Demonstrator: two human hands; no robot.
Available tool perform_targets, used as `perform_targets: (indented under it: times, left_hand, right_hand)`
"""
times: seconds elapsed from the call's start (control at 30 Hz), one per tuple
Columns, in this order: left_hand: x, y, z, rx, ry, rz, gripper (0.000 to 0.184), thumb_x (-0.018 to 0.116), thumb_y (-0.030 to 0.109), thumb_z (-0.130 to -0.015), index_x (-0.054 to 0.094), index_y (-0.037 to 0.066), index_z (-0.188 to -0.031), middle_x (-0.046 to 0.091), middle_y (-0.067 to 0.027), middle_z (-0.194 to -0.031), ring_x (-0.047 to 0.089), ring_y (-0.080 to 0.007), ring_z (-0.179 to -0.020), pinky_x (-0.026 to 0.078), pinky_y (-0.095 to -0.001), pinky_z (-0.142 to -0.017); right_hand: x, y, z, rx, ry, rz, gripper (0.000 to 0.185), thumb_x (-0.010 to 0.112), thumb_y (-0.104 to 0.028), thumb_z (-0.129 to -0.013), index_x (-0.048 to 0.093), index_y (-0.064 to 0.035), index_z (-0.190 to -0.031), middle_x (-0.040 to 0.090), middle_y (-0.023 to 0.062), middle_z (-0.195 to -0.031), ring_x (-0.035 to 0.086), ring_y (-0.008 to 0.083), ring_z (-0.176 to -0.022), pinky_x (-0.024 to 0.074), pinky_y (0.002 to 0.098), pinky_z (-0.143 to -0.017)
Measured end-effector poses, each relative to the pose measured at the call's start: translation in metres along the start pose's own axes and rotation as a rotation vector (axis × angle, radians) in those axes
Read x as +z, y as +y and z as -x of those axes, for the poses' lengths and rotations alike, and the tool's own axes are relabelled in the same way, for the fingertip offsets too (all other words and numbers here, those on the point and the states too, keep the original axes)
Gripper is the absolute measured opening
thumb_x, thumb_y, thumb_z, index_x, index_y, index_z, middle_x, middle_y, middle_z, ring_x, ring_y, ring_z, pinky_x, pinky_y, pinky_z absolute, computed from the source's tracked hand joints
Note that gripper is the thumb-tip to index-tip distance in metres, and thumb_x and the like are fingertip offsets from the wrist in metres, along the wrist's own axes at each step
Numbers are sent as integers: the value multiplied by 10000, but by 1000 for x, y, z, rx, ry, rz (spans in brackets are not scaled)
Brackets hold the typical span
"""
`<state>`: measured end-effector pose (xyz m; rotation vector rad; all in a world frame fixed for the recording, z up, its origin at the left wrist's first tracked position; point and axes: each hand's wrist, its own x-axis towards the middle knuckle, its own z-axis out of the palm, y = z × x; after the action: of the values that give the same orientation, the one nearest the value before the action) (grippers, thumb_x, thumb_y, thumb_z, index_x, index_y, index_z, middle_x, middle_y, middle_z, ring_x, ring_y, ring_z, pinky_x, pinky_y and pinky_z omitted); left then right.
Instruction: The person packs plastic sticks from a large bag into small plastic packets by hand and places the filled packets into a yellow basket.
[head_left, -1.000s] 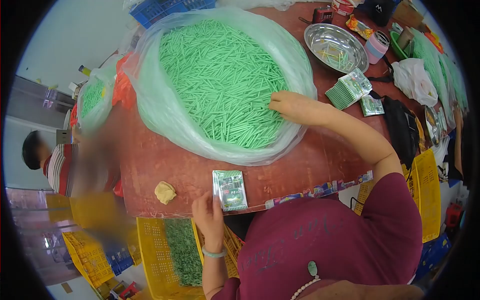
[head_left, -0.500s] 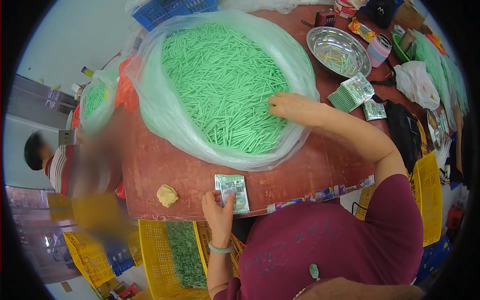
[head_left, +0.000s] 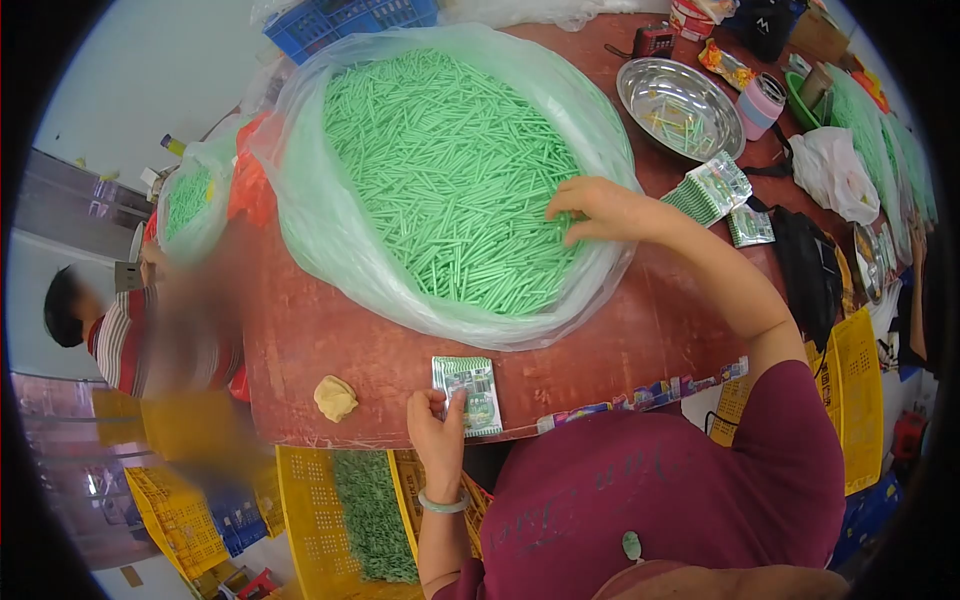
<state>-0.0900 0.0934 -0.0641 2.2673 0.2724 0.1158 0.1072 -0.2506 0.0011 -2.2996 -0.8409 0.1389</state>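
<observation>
A large clear plastic bag (head_left: 455, 332), its mouth folded wide, holds a heap of short light-green sticks (head_left: 440, 170). Over the right side of the heap is my right hand (head_left: 600, 210), its thumb and fingers apart, with nothing visible in them. Close to the table's front edge lies a neat stack of flat, shiny green-and-silver packets (head_left: 483, 400). My left hand (head_left: 437, 425) grips the left side of that stack, thumb on top and the other fingers curled at its edge. To the left sits a crumpled yellowish lump (head_left: 335, 398).
At the back right are a metal bowl (head_left: 650, 78) with a few sticks, a pink cup (head_left: 760, 105) and more stacked packets (head_left: 715, 188). A yellow crate (head_left: 305, 500) stands below the table edge. A person in a striped shirt (head_left: 120, 340) is at the left.
My right hand has drawn back slightly to the right, and its fingers have spread apart. My left hand stays at the packet stack. The view has shifted slightly.
</observation>
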Motion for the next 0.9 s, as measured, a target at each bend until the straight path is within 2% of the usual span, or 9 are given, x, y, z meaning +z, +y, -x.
perform_targets:
  times: [0.07, 0.17, 0.27, 0.33, 0.43, 0.53, 0.6, 0.73, 0.9]
  left_hand:
    - [-1, 0, 0, -6, -5, 6, 299, 793, 156, -784, 542, 7, -850, 504, -84, -805, 477, -204, -703, 420, -332, -652]
    - [-2, 5, 0, -12, -15, 4, 304, 797, 150, -778, 537, 8, -843, 504, -79, -804, 475, -199, -701, 422, -328, -651]
    - [-2, 6, -1, 4, -23, -18, 311, 805, 144, -769, 533, 10, -837, 503, -76, -803, 474, -197, -701, 425, -328, -651]
    - [-2, 3, 0, 16, -28, -31, 316, 810, 141, -762, 531, 11, -834, 501, -76, -802, 473, -197, -701, 427, -328, -652]
    - [-2, -2, 0, -10, -24, -2, 321, 816, 122, -752, 526, 12, -833, 505, -62, -792, 466, -174, -683, 424, -310, -634]
    - [-2, -1, 0, -102, -30, 129, 294, 800, 90, -767, 521, 22, -830, 501, -21, -745, 441, -116, -642, 408, -273, -595]
    - [-2, -2, 1, -131, -27, 235, 253, 771, 63, -798, 520, 36, -816, 482, 21, -687, 409, -65, -616, 380, -234, -561]
    - [-3, -5, 3, -141, -9, 265, 223, 746, 51, -823, 523, 45, -804, 465, 42, -655, 393, -45, -609, 365, -214, -552]
    - [-4, -3, 4, -165, 5, 345, 191, 713, 45, -857, 526, 60, -822, 488, 58, -701, 432, -25, -642, 365, -188, -589]
  right_hand:
    - [-7, 1, -1, 89, -72, -140, 220, 653, -39, -778, 646, -23, -997, 595, 135, -934, 581, 342, -921, 473, 416, -803]
    - [-12, 19, 2, -10, 113, -22, 267, 639, -21, -782, 647, -17, -1049, 604, 141, -974, 596, 355, -921, 482, 414, -813]
    - [-18, 22, 2, 89, 53, 100, 281, 624, 10, -779, 647, -10, -1058, 605, 148, -1011, 601, 355, -947, 483, 404, -833]
    - [-22, 15, -1, 171, -128, 120, 314, 630, 18, -780, 635, -18, -1092, 582, 141, -1122, 580, 343, -1065, 480, 418, -855]
    - [-17, 9, 2, 18, -87, 216, 316, 589, 56, -775, 627, -7, -1082, 564, 142, -1177, 553, 338, -1117, 483, 420, -875]
    - [2, 14, 1, -99, -39, 311, 286, 550, 100, -753, 633, 26, -1017, 570, 156, -1060, 574, 340, -1025, 501, 425, -813]
    - [3, 6, -5, -54, -118, 373, 269, 565, 93, -749, 625, 21, -1002, 574, 148, -1046, 577, 334, -1017, 508, 421, -814]
    - [-1, -8, -14, -58, -257, 491, 215, 586, 64, -753, 611, 1, -957, 590, 124, -999, 583, 318, -1002, 520, 409, -809]
    - [6, 2, -6, -96, -194, 439, 153, 586, 35, -762, 616, -7, -905, 601, 118, -964, 594, 314, -983, 520, 407, -801]
